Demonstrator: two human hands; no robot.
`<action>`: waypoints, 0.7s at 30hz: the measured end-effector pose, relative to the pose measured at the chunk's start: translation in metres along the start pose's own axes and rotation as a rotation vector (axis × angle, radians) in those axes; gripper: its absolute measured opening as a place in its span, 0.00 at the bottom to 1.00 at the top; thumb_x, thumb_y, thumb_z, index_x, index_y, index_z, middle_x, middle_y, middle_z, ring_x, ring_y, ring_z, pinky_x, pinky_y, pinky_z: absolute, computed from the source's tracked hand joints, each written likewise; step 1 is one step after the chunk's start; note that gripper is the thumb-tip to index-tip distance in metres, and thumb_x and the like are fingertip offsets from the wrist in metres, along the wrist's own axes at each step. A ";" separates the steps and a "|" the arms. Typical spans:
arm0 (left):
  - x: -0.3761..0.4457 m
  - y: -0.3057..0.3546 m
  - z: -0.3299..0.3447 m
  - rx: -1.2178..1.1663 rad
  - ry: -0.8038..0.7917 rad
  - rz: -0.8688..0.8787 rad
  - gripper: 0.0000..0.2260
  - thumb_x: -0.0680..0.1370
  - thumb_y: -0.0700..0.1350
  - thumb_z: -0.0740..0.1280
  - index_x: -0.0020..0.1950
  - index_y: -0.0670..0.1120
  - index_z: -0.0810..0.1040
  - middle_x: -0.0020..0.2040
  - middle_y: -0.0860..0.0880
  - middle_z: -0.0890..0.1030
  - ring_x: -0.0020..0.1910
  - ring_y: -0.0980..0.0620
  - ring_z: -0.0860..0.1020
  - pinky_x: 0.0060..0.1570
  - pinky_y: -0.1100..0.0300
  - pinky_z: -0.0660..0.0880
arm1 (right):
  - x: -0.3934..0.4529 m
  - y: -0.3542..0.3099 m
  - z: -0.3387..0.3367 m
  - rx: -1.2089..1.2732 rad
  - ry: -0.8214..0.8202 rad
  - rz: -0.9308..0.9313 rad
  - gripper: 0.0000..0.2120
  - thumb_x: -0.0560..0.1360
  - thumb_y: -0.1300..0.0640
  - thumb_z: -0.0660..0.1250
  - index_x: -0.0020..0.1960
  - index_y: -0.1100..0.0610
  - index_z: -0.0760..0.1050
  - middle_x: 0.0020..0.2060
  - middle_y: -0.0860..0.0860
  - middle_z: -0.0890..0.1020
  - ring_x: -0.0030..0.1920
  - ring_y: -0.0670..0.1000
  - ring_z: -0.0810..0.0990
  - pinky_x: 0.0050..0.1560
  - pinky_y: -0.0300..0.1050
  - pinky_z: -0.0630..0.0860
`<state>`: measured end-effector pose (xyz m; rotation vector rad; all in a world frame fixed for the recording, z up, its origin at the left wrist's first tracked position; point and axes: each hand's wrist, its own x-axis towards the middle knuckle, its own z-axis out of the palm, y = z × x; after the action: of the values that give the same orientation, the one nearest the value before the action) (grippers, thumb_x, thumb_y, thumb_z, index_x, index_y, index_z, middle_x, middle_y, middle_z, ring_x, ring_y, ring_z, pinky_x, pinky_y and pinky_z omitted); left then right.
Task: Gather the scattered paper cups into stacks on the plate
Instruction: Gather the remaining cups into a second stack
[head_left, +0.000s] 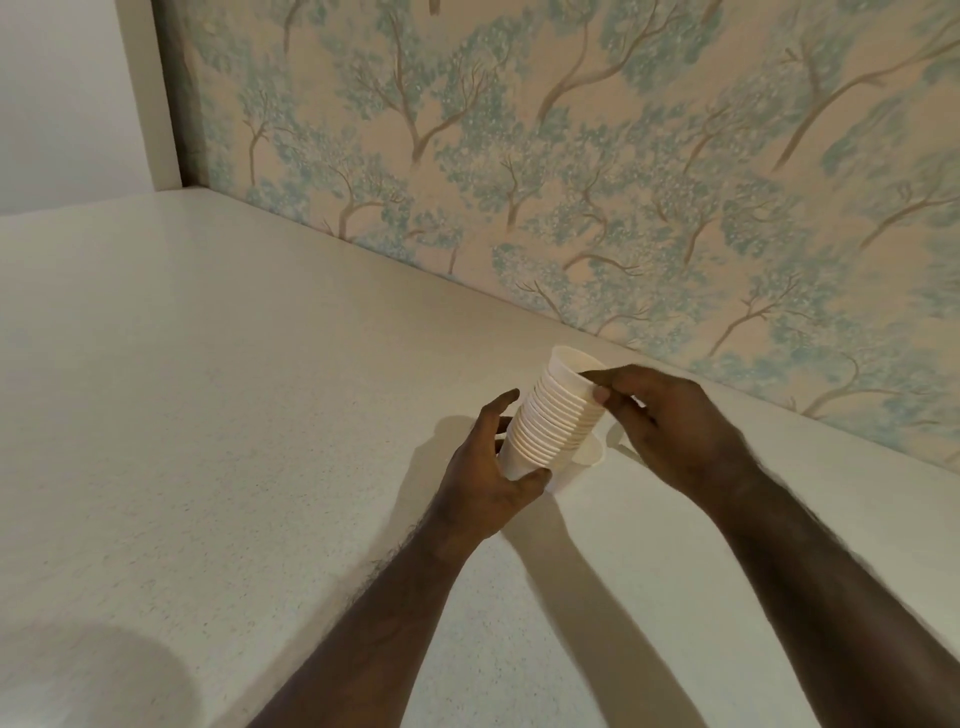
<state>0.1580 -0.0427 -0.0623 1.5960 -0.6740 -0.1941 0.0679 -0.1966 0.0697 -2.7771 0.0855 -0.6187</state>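
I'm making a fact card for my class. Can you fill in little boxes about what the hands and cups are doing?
left hand: grips the bottom of the cup stack
right hand: pinches the stack's top cup at its rim
stack: many white paper cups nested, tilted, held above the counter
loose cup: behind the stack, partly hidden
plate: not in view
wall: tree-patterned wallpaper

A big white table (218, 415) with tiny dark specks fills the left and bottom of the frame. Its far edge runs along a wall with tree pictures, from the upper left down to the right. Near the middle right, one white paper cup (589, 451) sits on the table, mostly hidden. Dark shadows lie on the table below it.
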 end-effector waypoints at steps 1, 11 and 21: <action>0.000 0.000 -0.001 -0.003 0.005 -0.003 0.41 0.68 0.51 0.78 0.74 0.61 0.59 0.63 0.61 0.71 0.58 0.57 0.75 0.50 0.70 0.75 | 0.000 0.000 0.004 0.023 -0.077 0.005 0.16 0.80 0.52 0.61 0.67 0.49 0.75 0.63 0.47 0.80 0.62 0.47 0.78 0.64 0.47 0.74; 0.005 -0.002 -0.015 -0.025 0.190 -0.023 0.40 0.69 0.48 0.78 0.74 0.56 0.60 0.62 0.57 0.73 0.58 0.57 0.74 0.50 0.65 0.75 | -0.015 0.043 0.041 -0.177 -0.199 0.211 0.20 0.74 0.49 0.70 0.65 0.46 0.74 0.69 0.50 0.71 0.67 0.52 0.73 0.66 0.47 0.69; 0.006 -0.003 -0.015 0.013 0.187 -0.034 0.40 0.69 0.49 0.78 0.74 0.57 0.60 0.67 0.53 0.73 0.58 0.58 0.73 0.47 0.72 0.72 | -0.024 0.057 0.053 -0.237 0.066 0.169 0.10 0.76 0.53 0.68 0.56 0.52 0.80 0.59 0.49 0.80 0.56 0.55 0.81 0.53 0.47 0.76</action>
<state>0.1710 -0.0335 -0.0608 1.6156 -0.5046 -0.0638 0.0690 -0.2340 -0.0027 -2.9321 0.4295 -0.6966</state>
